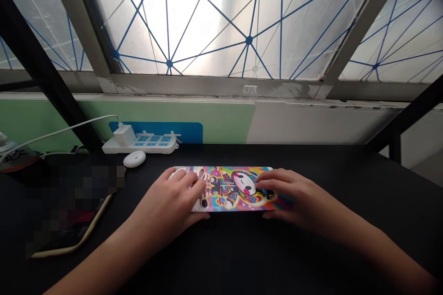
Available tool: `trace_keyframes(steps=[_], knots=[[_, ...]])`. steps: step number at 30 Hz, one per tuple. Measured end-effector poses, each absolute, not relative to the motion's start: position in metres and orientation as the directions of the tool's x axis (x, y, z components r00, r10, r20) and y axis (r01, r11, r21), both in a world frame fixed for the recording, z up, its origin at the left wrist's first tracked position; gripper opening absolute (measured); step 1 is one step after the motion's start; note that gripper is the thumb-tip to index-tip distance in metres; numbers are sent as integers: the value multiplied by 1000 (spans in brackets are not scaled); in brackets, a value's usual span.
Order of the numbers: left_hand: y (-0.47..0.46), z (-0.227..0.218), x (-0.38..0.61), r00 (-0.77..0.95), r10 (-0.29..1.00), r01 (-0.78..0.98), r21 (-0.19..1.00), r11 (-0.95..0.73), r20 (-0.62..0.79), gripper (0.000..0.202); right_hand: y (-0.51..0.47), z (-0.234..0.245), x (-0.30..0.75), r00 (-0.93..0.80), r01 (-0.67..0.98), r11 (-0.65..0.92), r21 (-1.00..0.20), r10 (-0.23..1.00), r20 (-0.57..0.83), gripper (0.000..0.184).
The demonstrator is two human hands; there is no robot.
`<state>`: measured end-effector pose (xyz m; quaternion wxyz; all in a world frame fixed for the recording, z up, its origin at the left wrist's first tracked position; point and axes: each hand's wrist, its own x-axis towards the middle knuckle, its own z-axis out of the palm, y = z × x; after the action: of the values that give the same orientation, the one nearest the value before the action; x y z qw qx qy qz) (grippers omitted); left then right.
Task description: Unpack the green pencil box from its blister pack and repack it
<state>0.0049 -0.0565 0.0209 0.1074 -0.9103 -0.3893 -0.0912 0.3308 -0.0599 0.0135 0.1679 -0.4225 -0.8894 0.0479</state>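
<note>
A flat case (221, 186) with a bright cartoon print lies lengthwise from left to right near the middle of a black table (221, 258), between the person's two hands; whether its underside rests fully on the tabletop cannot be told. The left hand (182, 192) grasps the left end, its fingers bent over the printed top and its thumb along the near edge. The right hand (296, 191), slightly blurred, grasps the right end in the same way, fingers across the top near the cartoon's head and thumb low at the near edge. Behind the left hand, a small rounded white box (134, 159) sits just in front of a white power strip (155, 145), which has a white plug (124, 135) in its left end and a white cable (76, 124) running off to the left. Farther left lies an object with a pale rim (90, 230), its surface mostly obscured by pixelation. Beyond the table, a window (214, 18) patterned with blue lines stands above a green and white wall (228, 122).
</note>
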Motion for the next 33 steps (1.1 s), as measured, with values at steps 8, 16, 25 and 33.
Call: trace_keyframes(steps=[8,16,25,33], knots=[[-47,7,0,599,770,776,77,-625,219,79,-60,4,319,-575,774,597,-213,803,161,57],[-39,-2,-4,540,831,810,184,-557,135,92,-62,18,332,-569,801,558,-218,822,14,64],[-46,1,8,559,810,778,224,-587,178,89,-68,9,293,-640,731,677,-87,724,257,69],[-43,-1,3,553,816,781,237,-578,168,91,-70,4,264,-664,729,669,-141,742,90,81]])
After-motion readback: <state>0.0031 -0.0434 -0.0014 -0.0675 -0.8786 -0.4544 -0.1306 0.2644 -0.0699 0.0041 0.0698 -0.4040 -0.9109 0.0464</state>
